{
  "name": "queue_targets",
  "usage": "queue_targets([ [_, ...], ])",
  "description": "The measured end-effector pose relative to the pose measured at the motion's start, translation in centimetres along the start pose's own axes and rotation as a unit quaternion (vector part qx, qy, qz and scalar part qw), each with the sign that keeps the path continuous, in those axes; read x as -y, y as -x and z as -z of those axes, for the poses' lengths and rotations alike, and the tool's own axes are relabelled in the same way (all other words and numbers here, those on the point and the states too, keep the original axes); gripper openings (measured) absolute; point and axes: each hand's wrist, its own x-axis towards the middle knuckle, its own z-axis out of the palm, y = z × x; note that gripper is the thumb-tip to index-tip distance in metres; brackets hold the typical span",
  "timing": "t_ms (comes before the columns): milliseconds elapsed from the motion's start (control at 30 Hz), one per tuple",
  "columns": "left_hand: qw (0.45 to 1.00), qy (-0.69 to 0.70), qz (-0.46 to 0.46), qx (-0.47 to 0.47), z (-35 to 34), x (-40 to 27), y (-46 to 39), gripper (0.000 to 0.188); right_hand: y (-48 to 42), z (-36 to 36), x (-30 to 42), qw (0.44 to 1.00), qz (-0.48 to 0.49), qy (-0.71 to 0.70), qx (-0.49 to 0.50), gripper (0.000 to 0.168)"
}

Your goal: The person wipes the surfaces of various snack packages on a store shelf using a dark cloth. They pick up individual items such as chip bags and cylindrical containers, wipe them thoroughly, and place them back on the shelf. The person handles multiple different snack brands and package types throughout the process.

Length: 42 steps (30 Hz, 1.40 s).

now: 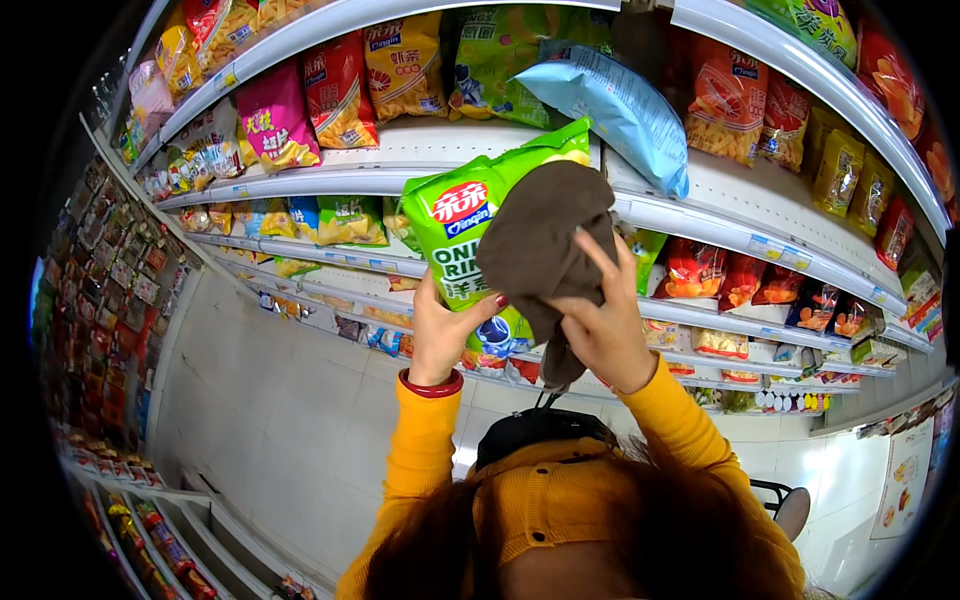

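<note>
My left hand (442, 326) grips the lower left side of a green Qinqin onion ring snack bag (457, 251), its thumb lying across the front. In my right hand (611, 322) is a dark brown cloth (544, 232), spread against the bag's front and covering much of its right half. One end of the cloth hangs below my right hand. Both hands hold the bag upright before the shelves. Behind it, a light blue snack bag (615, 105) leans over on the upper shelf, its printed back towards me.
Snack bags in several colours, such as a pink one (277, 116) and an orange one (727, 101), stand along the white metal shelf (360, 154). Lower tiers hold more packets (694, 270). A black bag (544, 431) rests at my waist. Another rack (150, 540) stands at lower left.
</note>
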Motion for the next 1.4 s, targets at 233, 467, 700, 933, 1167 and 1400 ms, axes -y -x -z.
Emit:
queue_targets([
  [233,0.994,-0.099,-0.044,-0.019,-1.0,1.3,2.3,0.040,-0.6,0.8,1.3,0.997,0.035,0.065,-0.002,0.038],
  [467,0.969,0.233,0.007,-0.078,1.2,3.3,2.3,0.049,1.7,1.8,0.4,0.987,-0.087,-0.135,0.028,0.052],
  [700,0.938,0.313,-0.019,-0.149,1.5,3.9,1.7,0.052,2.2,4.6,-1.7,0.999,-0.005,-0.038,-0.032,0.036],
  [933,0.922,0.334,-0.021,-0.193,2.0,4.0,2.8,0.047,-7.7,8.8,-7.0,0.939,-0.007,0.275,-0.208,0.036],
  [1167,0.937,0.283,-0.013,-0.203,0.7,2.5,3.8,0.046,-9.8,3.5,-11.9,0.913,-0.095,0.386,-0.093,0.067],
  [1400,0.963,0.245,0.108,-0.007,3.5,-3.0,-3.4,0.042,-11.5,6.9,-13.2,0.937,-0.126,0.322,-0.052,0.043],
])
